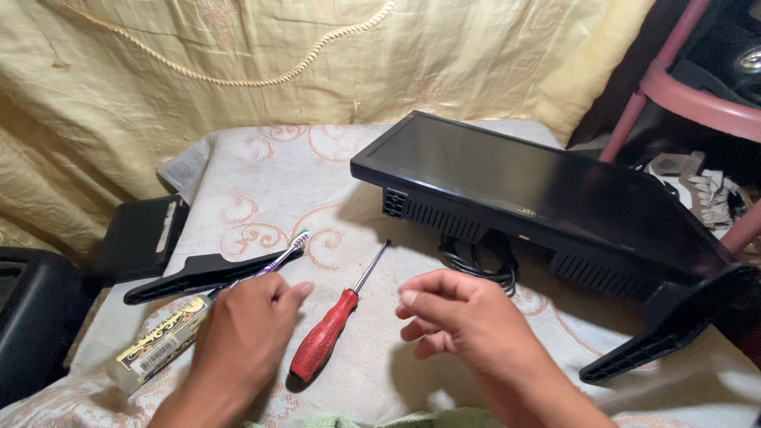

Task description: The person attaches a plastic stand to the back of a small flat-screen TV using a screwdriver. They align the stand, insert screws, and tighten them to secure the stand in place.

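Note:
A red-handled screwdriver (329,329) lies on the patterned cloth between my two hands. My left hand (246,333) hovers just left of its handle with fingers curled, holding nothing. My right hand (464,321) hovers to the handle's right, fingers loosely bent and empty. A black flat-screen monitor (539,190) lies face up behind my right hand, one black stand foot (674,321) attached at its right end. A black cable (476,257) coils under its front edge. A detached black stand foot (198,273) and a toothbrush (281,257) lie beyond my left hand.
A small box with gold and black print (158,349) lies partly under my left wrist. A black flat object (143,234) and a black case (28,317) sit at the left. A yellow curtain (277,63) hangs behind. A pink chair frame (682,87) stands at the right.

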